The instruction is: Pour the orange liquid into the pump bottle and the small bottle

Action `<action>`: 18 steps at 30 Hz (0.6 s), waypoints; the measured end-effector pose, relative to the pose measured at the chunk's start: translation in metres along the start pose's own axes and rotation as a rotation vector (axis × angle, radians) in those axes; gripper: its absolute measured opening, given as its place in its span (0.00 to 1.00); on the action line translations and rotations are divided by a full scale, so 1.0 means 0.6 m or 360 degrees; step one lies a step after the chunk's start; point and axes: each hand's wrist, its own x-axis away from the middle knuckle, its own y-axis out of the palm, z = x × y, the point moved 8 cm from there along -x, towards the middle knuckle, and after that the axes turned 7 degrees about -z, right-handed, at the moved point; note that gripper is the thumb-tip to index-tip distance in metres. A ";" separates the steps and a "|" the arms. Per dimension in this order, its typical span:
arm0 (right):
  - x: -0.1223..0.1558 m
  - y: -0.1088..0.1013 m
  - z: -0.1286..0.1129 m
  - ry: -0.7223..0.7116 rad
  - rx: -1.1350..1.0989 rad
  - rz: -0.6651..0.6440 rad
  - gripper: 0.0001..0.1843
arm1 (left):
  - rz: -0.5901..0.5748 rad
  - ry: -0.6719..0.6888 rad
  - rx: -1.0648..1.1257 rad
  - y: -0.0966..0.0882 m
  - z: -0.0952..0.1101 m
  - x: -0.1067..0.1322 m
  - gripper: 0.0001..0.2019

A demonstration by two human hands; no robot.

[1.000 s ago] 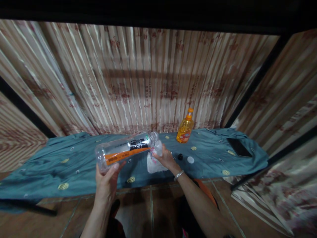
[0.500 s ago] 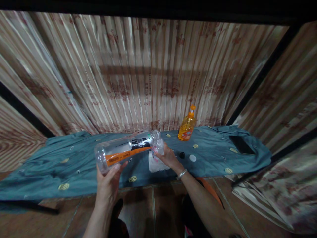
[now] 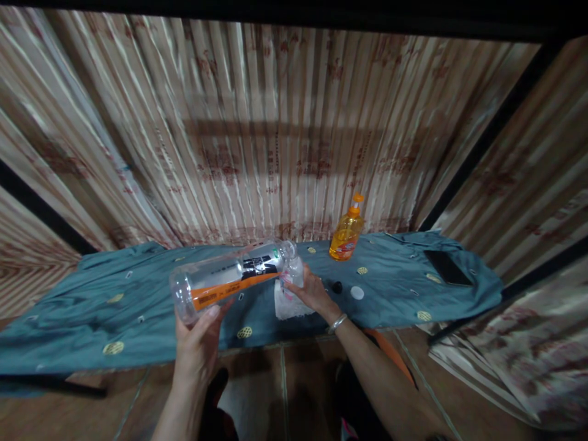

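My left hand (image 3: 197, 343) grips a large clear plastic bottle (image 3: 232, 278) near its base from below. An orange and black label wraps the bottle, which lies nearly level in the air with its neck tipped to the right. At that neck, my right hand (image 3: 312, 291) is closed round a small clear container (image 3: 293, 274) with pink marks; its exact kind is unclear. The two mouths meet or overlap, and I cannot tell which. Below the right hand, a white cloth (image 3: 287, 306) rests on the teal tablecloth, partly hidden by the fingers.
A pump bottle of orange liquid (image 3: 345, 239) stands behind my right hand. Beside that hand lie a black cap (image 3: 337, 286) and a white round lid (image 3: 357, 293). Farther right is a dark phone (image 3: 446, 267). Black frame bars and a striped curtain (image 3: 285, 122) enclose the teal-covered surface (image 3: 390, 312).
The base of the large bottle and my left hand have shifted slightly left. The right hand keeps its hold, and the view has moved a little.
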 end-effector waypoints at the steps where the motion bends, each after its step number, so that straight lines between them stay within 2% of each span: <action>1: 0.000 0.000 0.000 -0.0004 -0.0002 0.0000 0.31 | -0.0003 0.0003 -0.0002 0.000 0.000 0.000 0.30; 6: -0.001 0.000 0.003 0.0021 0.0028 -0.0010 0.31 | -0.0033 0.0011 -0.0021 0.002 -0.001 -0.003 0.29; 14: -0.003 0.001 0.004 0.0019 0.0040 -0.0006 0.31 | -0.0016 -0.0005 -0.0019 -0.003 -0.005 -0.003 0.20; 18: -0.003 0.002 0.006 0.0045 0.0071 -0.0001 0.33 | -0.0001 -0.0005 -0.0013 -0.003 -0.004 -0.001 0.21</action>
